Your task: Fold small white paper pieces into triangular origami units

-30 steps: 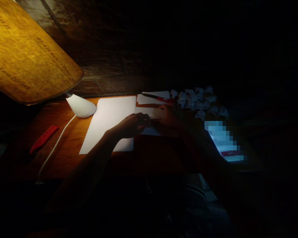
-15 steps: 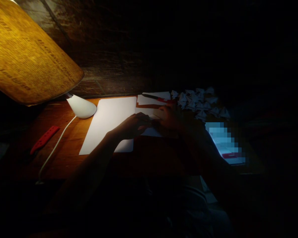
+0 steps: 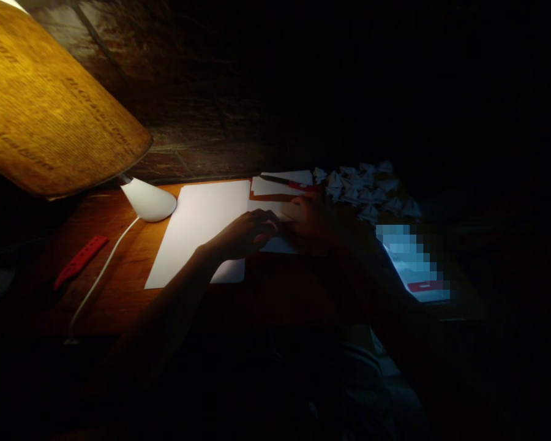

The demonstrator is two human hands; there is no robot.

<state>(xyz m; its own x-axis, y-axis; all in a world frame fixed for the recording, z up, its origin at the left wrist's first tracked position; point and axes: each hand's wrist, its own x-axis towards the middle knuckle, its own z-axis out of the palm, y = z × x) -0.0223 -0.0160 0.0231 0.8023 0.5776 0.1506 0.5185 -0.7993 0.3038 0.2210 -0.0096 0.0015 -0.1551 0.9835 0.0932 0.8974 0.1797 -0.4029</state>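
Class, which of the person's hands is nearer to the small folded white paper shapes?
Right. The right hand is just left of the folded white paper shapes; the left hand is farther left, by the right edge of the large white paper.

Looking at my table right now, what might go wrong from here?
The right hand is close to what looks like a red-handled knife, so a brush against it might nick a finger. The left hand and its forearm reach over the large white sheets, which could be dragged or creased. The lit screen lies near the front edge of the table; a bumped elbow might knock it off.
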